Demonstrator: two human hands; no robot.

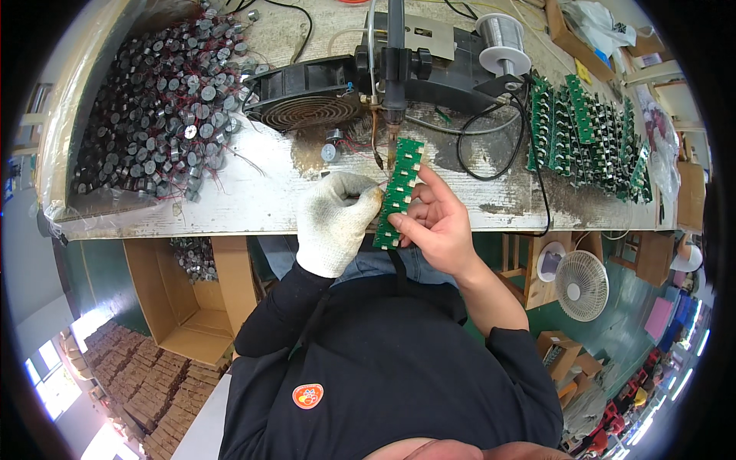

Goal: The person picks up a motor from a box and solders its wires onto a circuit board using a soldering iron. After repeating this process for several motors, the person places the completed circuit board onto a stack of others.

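Note:
My right hand (438, 222) grips a long green circuit board strip (400, 192) by its lower part, thumb on top and fingers behind. The strip is tilted, its upper end just under the soldering iron tip (392, 134). Beside its left edge, my left hand (337, 215) in a white knit glove is closed, thumb and forefinger pinched together. A thin red wire (382, 183) shows at those fingertips; the rest of it is hidden by the glove. Just beyond the glove, a small round metal motor (330, 152) with red wires lies on the worn white bench (268, 207).
A heap of small motors (165, 107) fills a lined box at left. A black fan (307, 103) and a solder spool (502, 42) stand behind the iron. Stacked green circuit strips (586, 138) lie at right. A black cable (491, 175) loops between. Below left is an open carton (184, 307).

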